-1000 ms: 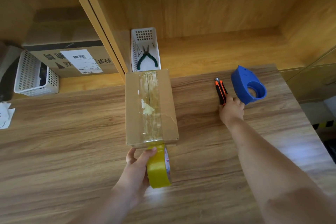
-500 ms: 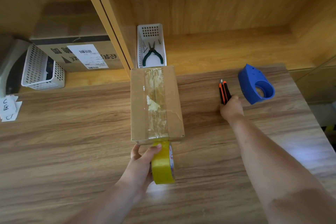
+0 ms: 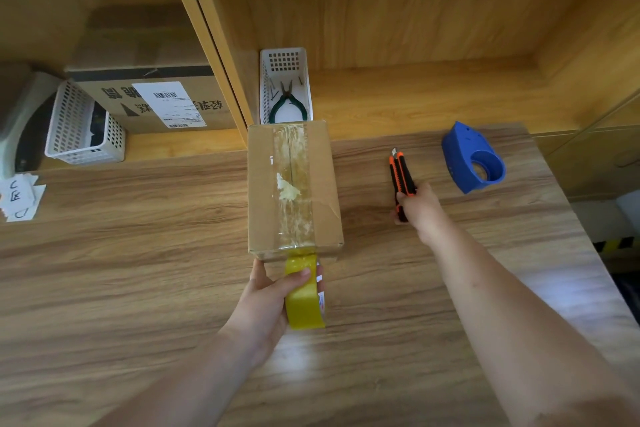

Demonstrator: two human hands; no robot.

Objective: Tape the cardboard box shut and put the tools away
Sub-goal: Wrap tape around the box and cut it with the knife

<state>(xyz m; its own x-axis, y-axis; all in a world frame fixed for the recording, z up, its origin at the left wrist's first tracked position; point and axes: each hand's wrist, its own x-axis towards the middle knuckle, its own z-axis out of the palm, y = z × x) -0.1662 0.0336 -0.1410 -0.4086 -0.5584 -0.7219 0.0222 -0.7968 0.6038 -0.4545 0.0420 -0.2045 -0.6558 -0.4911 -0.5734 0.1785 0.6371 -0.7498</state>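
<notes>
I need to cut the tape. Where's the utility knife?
On the table right of the cardboard box, left of the blue tape dispenser: the utility knife, its near end in the right hand.

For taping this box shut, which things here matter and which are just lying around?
In use: cardboard box, yellow tape roll in left hand, utility knife in right hand, blue dispenser.
Lying about: pliers in white basket, labelled carton, paper slips.

The shipping label (image 3: pixel 168 104) print is too small to read, perhaps an address
</notes>
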